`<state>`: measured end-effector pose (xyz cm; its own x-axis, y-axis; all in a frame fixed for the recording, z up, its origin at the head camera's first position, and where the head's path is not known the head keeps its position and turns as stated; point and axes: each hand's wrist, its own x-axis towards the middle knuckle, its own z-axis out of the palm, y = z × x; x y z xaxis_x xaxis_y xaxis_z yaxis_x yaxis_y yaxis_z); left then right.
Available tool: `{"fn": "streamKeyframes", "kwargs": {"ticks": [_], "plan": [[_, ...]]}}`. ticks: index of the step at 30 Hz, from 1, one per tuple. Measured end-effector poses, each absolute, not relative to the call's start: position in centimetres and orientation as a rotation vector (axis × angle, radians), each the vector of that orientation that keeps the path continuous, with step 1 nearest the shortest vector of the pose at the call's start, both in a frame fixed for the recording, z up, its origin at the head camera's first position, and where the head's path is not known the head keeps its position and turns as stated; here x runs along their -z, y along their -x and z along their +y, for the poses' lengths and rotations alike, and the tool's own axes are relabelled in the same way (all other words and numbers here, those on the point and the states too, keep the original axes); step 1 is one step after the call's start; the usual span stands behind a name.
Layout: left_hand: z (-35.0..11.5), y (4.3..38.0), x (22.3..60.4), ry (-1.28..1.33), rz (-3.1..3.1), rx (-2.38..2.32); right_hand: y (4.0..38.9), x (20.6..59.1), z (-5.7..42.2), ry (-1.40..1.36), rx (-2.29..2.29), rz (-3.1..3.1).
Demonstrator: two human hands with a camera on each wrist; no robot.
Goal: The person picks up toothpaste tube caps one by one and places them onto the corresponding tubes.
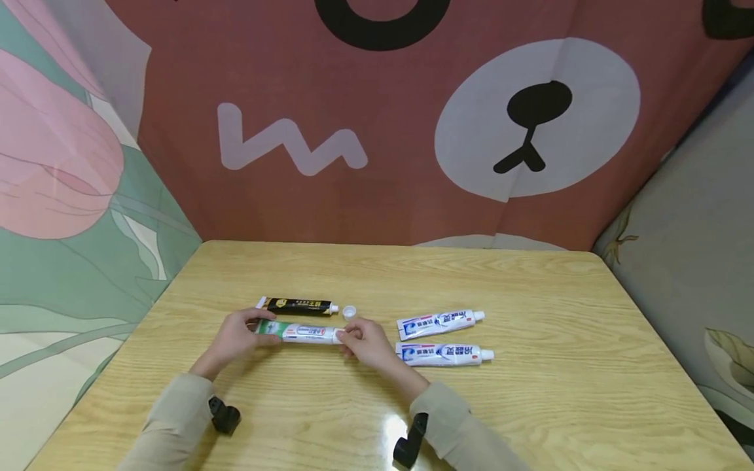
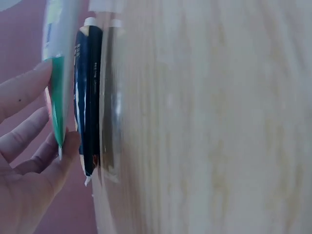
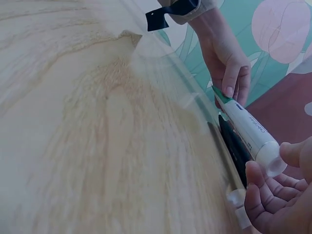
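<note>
A white-and-green toothpaste tube (image 1: 309, 334) is held level between both hands, above the table in the left wrist view. My left hand (image 1: 240, 337) pinches its flat green end between thumb and fingers. At the other end my right hand (image 1: 368, 343) grips the wide white cap (image 3: 269, 158), thumb on one side and fingers curled on the other. Just behind lies a black-and-gold tube (image 1: 300, 307), its narrow white tip pointing right. A small round white cap (image 1: 349, 312) rests on the table near that tip, close to my right fingers.
Two white-and-blue toothpaste tubes (image 1: 438, 324) lie to the right of my right hand, one in front of the other, tips pointing right. They rest on a wood-grain table (image 1: 559, 366). A printed cloth (image 1: 400, 209) hangs behind the table's far edge.
</note>
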<state>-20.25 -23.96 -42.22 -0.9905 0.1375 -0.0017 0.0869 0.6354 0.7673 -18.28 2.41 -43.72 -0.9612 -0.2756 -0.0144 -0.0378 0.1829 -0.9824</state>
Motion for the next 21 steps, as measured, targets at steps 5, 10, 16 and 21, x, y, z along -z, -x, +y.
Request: {"fn": "streamKeyframes", "kwargs": {"ticks": [5, 10, 16, 21], "plan": [[-24.22, 20.34, 42.32, -0.147, 2.690, -1.434, 18.48, 44.15, 1.98, 0.292, 1.853, 2.266], [-24.43, 20.43, 42.57, -0.126, 2.683, -1.437, 18.57, 43.94, 1.65, 0.283, 1.808, 2.285], [-24.69, 20.49, 42.56, -0.138, 2.664, -1.456, 18.83, 43.89, 1.54, 0.300, 1.711, 2.334], [-24.69, 20.45, 42.57, -0.149, 2.672, -1.433, 18.99, 44.13, 1.46, 0.322, 1.643, 2.375]]}}
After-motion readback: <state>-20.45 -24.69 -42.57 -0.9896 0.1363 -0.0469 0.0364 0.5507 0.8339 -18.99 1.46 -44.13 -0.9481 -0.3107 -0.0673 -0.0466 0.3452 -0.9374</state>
